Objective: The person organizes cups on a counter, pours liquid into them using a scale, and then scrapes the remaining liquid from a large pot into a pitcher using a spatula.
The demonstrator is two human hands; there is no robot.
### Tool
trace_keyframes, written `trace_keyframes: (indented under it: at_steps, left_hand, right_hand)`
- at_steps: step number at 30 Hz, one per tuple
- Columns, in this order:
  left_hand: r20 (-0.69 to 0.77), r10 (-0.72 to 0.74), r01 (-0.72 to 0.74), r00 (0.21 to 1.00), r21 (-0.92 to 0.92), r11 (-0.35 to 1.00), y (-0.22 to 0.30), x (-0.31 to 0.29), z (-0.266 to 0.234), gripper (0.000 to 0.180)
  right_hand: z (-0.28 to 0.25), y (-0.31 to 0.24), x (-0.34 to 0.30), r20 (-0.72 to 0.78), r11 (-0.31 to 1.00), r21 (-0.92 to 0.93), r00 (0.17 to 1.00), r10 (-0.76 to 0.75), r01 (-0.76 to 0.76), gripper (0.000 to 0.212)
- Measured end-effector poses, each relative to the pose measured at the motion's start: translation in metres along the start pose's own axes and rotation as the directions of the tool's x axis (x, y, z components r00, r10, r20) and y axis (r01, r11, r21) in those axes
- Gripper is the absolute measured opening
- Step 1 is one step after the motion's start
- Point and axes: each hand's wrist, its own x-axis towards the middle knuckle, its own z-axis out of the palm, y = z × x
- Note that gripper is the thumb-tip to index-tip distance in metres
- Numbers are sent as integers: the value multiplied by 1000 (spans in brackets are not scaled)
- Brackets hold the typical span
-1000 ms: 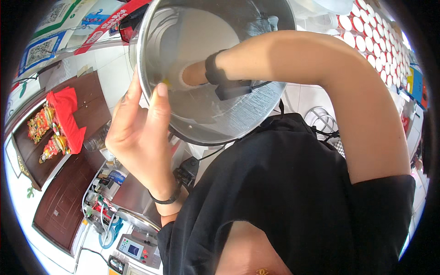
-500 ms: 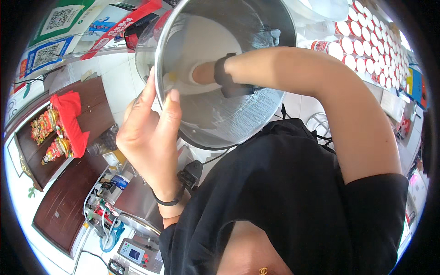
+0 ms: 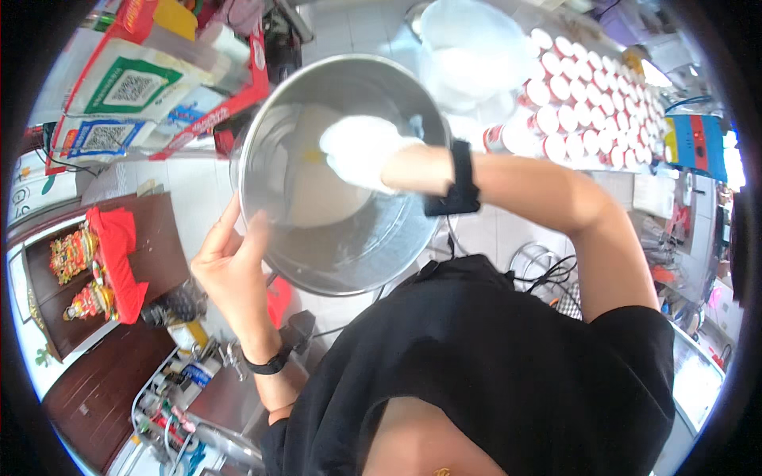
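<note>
1. Pot (image 3: 337,258): in front of the torso, mouth up toward the head camera. Holds pale liquid (image 3: 317,202). What it stands on is hidden; can't tell if it's tilted.
2. Left hand (image 3: 234,274): fingers grasping the pot's left rim, thumb on the inner side, rest outside. Reads as a steadying pinch: holds the wall from the edge, keeps the palm out of the liquid.
3. Right hand (image 3: 361,151): over the pot's mouth, reaching in from the right side. White and blown out; can't tell coating, glove or held item, so finger state unreadable.
4. Strap (image 3: 460,174) on the right wrist sits at the pot's right rim, outside the liquid. Band (image 3: 270,363) on the left wrist is well clear of the pot.
5. Tub (image 3: 468,28): translucent, beyond the pot, near its far right rim. Pale stuff inside.
6. Cups (image 3: 567,117): red and white, packed close, right of the tub. Tight grouping likely saves space; they sit apart from the pot.
</note>
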Motion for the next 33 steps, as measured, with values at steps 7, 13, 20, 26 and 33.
trace_keyframes:
  at_steps: [7, 13, 20, 26, 33]
  left_hand:
    - [94, -44, 39, 995, 60, 997, 15, 11, 1, 44]
    - [122, 33, -51, 992, 147, 988, 52, 7, 6, 37]
    - [-82, 109, -101, 991, 101, 990, 120, -28, 9, 38]
    - [-279, 160, -84, 947, 266, 960, 195, -49, 39, 38]
    - [-295, 199, -158, 935, 159, 975, 240, -49, 95, 36]
  right_hand:
    - [-110, -3, -61, -240, 977, -209, 967, -81, 30, 23]
    - [-123, 33, -55, -223, 989, -145, 973, -68, 36, 30]
    - [-148, 67, -11, 19, 986, 30, 987, -162, 161, 40]
    - [-219, 73, -1, 24, 651, 754, 987, -157, 85, 40]
    - [-300, 84, 1, -96, 542, 806, 956, -276, 238, 43]
